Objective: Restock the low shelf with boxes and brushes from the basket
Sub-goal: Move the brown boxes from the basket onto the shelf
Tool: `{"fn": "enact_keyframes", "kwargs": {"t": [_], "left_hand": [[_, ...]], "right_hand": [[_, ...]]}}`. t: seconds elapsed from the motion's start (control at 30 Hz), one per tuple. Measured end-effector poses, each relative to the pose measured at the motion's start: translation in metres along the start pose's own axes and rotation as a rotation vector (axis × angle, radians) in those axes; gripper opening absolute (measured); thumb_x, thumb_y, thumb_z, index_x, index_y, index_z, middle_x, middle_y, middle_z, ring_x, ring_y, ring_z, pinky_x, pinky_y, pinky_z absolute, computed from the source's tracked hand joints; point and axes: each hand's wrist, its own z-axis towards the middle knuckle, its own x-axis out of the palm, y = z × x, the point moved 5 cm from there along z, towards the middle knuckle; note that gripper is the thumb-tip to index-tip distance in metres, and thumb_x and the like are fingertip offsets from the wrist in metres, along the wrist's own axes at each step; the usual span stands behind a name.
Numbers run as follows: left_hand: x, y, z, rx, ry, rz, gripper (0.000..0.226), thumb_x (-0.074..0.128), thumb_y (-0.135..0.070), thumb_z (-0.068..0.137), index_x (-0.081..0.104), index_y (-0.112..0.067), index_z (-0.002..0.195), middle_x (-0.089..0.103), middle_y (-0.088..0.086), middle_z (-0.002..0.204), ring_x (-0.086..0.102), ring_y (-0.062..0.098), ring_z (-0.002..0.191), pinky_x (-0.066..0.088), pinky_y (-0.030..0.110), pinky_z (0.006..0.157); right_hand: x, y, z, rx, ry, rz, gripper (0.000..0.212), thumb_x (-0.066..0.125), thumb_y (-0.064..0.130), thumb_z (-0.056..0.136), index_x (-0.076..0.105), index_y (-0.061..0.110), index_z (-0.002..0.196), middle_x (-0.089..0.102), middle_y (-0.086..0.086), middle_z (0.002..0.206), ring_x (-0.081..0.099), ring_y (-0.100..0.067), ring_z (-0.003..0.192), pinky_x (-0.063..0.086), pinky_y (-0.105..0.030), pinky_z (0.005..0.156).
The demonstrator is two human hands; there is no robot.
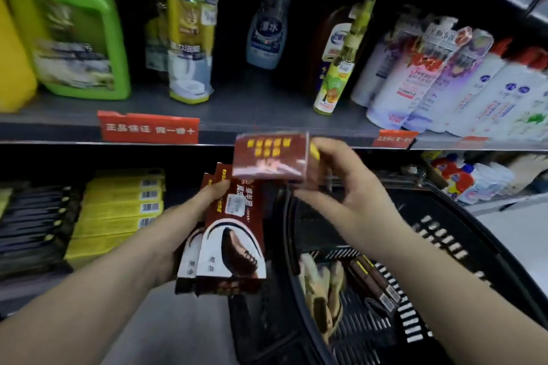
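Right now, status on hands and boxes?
Left hand grips red box stack. Right hand holds one box above it. More stock in basket. Nothing seen blocking.

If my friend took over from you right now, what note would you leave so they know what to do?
Left hand grips a stack of dark red boxes.
Right hand holds one more red box above the stack.
The basket holds brushes and a few boxes.
Done: boxes are in hand, none visibly shelved beside the yellow boxes.
Left: shelve the held boxes, then empty the basket.
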Motion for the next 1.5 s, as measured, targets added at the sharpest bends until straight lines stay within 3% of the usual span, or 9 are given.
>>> {"fn": "enact_keyframes", "kwargs": {"t": [0.13, 0.23, 0.33, 0.5, 0.67, 0.83, 1.03, 1.2, 1.5], "left_hand": [[-0.020, -0.018, -0.004, -0.110, 0.034, -0.067, 0.076, 0.092, -0.027, 0.051, 0.058, 0.010, 0.108, 0.063, 0.011, 0.049, 0.057, 0.006, 0.034, 0.046, 0.016, 0.043], [-0.033, -0.019, -0.007, -0.001, 0.037, -0.051, 0.042, 0.051, -0.007, 0.095, 0.042, 0.011, 0.131, 0.060, 0.023, 0.101, 0.051, -0.002, 0.031, 0.041, 0.012, 0.048], [-0.050, -0.010, -0.001, 0.058, 0.116, -0.284, 0.038, 0.029, 0.000, 0.100, 0.032, 0.015, 0.135, 0.052, 0.015, 0.086, 0.050, -0.004, 0.031, 0.037, 0.015, 0.047], [-0.083, -0.005, -0.016, -0.238, -0.103, -0.084, 0.047, 0.067, -0.034, 0.080, 0.062, 0.003, 0.109, 0.069, 0.022, 0.104, 0.071, 0.019, 0.057, 0.053, 0.024, 0.046], [-0.126, 0.005, -0.013, -0.231, -0.226, -0.016, 0.098, 0.084, -0.054, 0.045, 0.051, -0.011, 0.126, 0.071, 0.017, 0.105, 0.070, 0.037, 0.088, 0.055, 0.052, 0.078], [-0.134, 0.002, -0.012, -0.215, -0.201, 0.144, 0.113, 0.082, -0.067, 0.032, 0.047, -0.019, 0.128, 0.068, 0.009, 0.112, 0.068, 0.030, 0.095, 0.054, 0.048, 0.086], [-0.153, 0.001, -0.007, -0.196, -0.367, 0.172, 0.079, 0.077, -0.062, 0.054, 0.043, -0.020, 0.113, 0.063, 0.003, 0.102, 0.064, 0.027, 0.093, 0.052, 0.048, 0.087], [-0.184, -0.002, -0.002, -0.135, -0.561, 0.078, 0.065, 0.078, -0.048, 0.067, 0.042, -0.023, 0.115, 0.064, 0.004, 0.095, 0.064, 0.026, 0.082, 0.052, 0.036, 0.071], [-0.215, 0.000, 0.005, -0.095, -0.672, 0.130, 0.071, 0.079, -0.045, 0.066, 0.040, -0.020, 0.119, 0.062, 0.002, 0.089, 0.062, 0.021, 0.073, 0.043, 0.027, 0.052]], "right_hand": [[0.049, 0.005, 0.015, -0.251, 0.048, -0.205, 0.070, 0.060, -0.017, 0.063, 0.052, 0.028, 0.116, 0.050, 0.018, 0.124, 0.035, 0.003, 0.129, 0.025, -0.023, 0.113], [0.075, 0.002, 0.023, -0.335, 0.003, -0.285, 0.064, 0.066, -0.016, 0.069, 0.052, 0.027, 0.114, 0.039, 0.003, 0.130, 0.035, -0.011, 0.130, 0.035, -0.035, 0.109], [0.098, -0.002, 0.025, -0.308, 0.039, -0.267, 0.065, 0.066, -0.014, 0.073, 0.051, 0.029, 0.120, 0.032, 0.003, 0.131, 0.039, -0.020, 0.128, 0.044, -0.037, 0.103], [0.123, -0.017, 0.031, 0.042, 0.166, 0.136, 0.062, 0.038, -0.013, 0.089, 0.065, 0.038, 0.111, 0.042, 0.020, 0.131, 0.038, 0.000, 0.130, 0.047, -0.023, 0.099], [0.142, -0.032, 0.050, 0.434, 0.158, 0.411, 0.034, 0.069, 0.012, 0.083, 0.066, 0.037, 0.107, 0.051, 0.019, 0.126, 0.049, -0.006, 0.123, 0.050, -0.031, 0.095], [0.165, -0.046, 0.078, 0.710, 0.457, 0.519, 0.094, 0.084, 0.025, 0.055, 0.035, 0.034, 0.134, 0.067, 0.010, 0.114, 0.067, -0.009, 0.100, 0.054, -0.023, 0.082], [0.162, -0.090, 0.107, 0.856, 0.375, 0.265, 0.022, 0.073, 0.034, 0.076, 0.072, 0.016, 0.088, 0.075, -0.002, 0.089, 0.068, -0.016, 0.081, 0.051, -0.027, 0.076], [0.148, -0.138, 0.114, 1.008, 0.248, 0.190, 0.017, 0.073, 0.033, 0.078, 0.067, 0.018, 0.082, 0.071, 0.000, 0.083, 0.063, -0.016, 0.078, 0.048, -0.031, 0.074], [0.189, -0.183, 0.112, 1.081, 0.603, -0.148, 0.022, 0.069, 0.009, 0.079, 0.061, 0.004, 0.099, 0.067, -0.006, 0.079, 0.067, -0.015, 0.061, 0.053, -0.025, 0.050]]}}
